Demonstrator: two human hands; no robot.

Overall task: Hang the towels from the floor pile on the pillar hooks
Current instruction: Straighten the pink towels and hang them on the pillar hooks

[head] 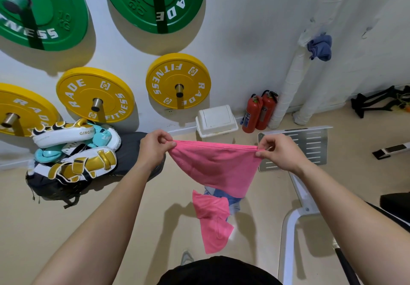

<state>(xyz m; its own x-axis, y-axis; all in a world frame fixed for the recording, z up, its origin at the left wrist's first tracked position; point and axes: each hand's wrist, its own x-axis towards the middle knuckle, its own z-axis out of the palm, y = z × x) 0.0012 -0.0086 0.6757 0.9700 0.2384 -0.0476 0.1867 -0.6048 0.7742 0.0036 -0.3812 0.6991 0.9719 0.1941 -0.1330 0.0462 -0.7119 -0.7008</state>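
White wall [244, 40] and beige floor [111, 207] fill a gym corner, with a white bin [216, 120] standing on the floor against the wall's foot. Just in front of the bin, a pink towel [213, 165] is held up in the air and pulled taut along its top edge. The left hand [155, 147] grips one end of that edge and the right hand [277, 151] the other; on each, the fingers [170, 144] are closed narrow, thumb against forefinger, pinching the cloth. The towel sags to a point below the hands. Nearer the person than the bin, under the held towel, the floor pile [213, 216] shows another pink cloth and a blue-and-white one beneath it. Right of the bin stand two red fire extinguishers [259, 111], and past them a white wrapped pillar [288, 89] leans up the wall with a blue towel [320, 47] hanging near its top. Above and left of the bin, yellow weight plates [177, 80] and green weight plates [155, 0] sit on wall pegs. Left of the bin, gold-and-white boxing pads [73, 149] are heaped on a dark bag
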